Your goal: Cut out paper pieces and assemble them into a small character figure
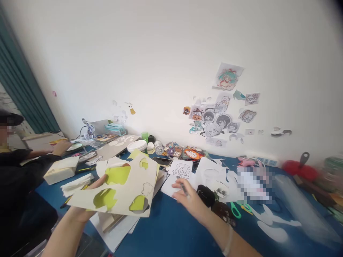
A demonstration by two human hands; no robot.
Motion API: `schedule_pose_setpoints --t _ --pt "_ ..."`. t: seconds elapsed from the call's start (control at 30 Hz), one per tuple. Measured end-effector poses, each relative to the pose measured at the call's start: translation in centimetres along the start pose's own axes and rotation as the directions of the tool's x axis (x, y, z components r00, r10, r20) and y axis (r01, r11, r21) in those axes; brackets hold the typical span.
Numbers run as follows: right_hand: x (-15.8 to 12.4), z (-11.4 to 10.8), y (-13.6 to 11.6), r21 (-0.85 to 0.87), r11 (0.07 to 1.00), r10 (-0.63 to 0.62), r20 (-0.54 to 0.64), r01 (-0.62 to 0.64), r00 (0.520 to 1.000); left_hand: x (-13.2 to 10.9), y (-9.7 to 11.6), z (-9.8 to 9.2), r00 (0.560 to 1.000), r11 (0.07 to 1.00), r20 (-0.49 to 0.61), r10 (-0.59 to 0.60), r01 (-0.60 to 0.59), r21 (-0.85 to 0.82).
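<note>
My left hand (pixel 80 212) is closed on a cream sheet of card (pixel 123 198) with several shaped holes cut through it, holding it tilted above the table. Bright yellow-green paper (pixel 118 175) shows through the holes. A small outlined figure is drawn near the card's right edge. In my right hand (pixel 193 203), a dark slim pen (pixel 184 189) sits between the fingers. That hand is over the table, just in front of a white sheet with a line drawing of a cartoon figure (pixel 182 169). Whether the pen touches the paper I cannot tell.
Green-handled scissors (pixel 235 210) and white paper cut-outs (pixel 273 230) lie at right. A tissue pack (pixel 61 169), a white round lid (pixel 137 145) and a phone (pixel 162 161) are at left and back. Another person (pixel 18 171) sits at far left. Drawings (pixel 222 121) hang on the wall.
</note>
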State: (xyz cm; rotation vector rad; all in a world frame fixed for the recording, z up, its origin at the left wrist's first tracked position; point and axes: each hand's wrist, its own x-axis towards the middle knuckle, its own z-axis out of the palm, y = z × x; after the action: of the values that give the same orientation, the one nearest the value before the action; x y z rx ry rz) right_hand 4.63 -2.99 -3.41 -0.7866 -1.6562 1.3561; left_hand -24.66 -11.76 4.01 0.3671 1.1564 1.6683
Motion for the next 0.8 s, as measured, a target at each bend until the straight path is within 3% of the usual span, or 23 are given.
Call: schedule_pose_setpoints --t 0.07,0.17,0.3,0.43,0.57,0.67,0.8 --pt "1.3 2.7 0.0 0.012 1.000 0.006 0.037 -0.006 0.999 0.4 -0.7 -0.3 0.998 0.998 0.061 0.002 -0.006 0.063" --pt "2.8 6.1 0.8 0.009 0.998 0.067 -0.169 -0.066 0.983 0.6 -1.5 -0.4 0.996 0.997 0.081 -0.043 0.037 0.074" --pt "3.5 8.5 2.1 0.058 0.993 0.117 -0.281 -0.104 0.953 0.7 -2.8 -0.1 0.991 0.991 0.048 -0.128 0.125 0.048" --pt "3.6 9.1 2.0 0.281 0.945 0.253 -0.297 -0.169 0.921 0.8 -3.8 0.1 1.000 0.999 -0.003 -0.021 0.021 0.033" --pt "3.5 8.7 0.7 0.476 0.869 0.252 -0.195 -0.133 0.948 0.3 -3.8 0.4 1.000 0.999 0.029 0.004 -0.005 0.036" --pt "3.7 8.1 -0.1 0.438 0.896 0.169 -0.167 -0.080 0.971 0.1 -3.7 0.2 0.998 1.000 0.068 0.000 -0.002 0.028" --pt "4.4 7.5 -0.2 0.159 0.986 0.076 -0.235 -0.039 0.969 0.5 -3.9 -0.5 0.993 0.995 0.065 -0.097 0.096 0.020"
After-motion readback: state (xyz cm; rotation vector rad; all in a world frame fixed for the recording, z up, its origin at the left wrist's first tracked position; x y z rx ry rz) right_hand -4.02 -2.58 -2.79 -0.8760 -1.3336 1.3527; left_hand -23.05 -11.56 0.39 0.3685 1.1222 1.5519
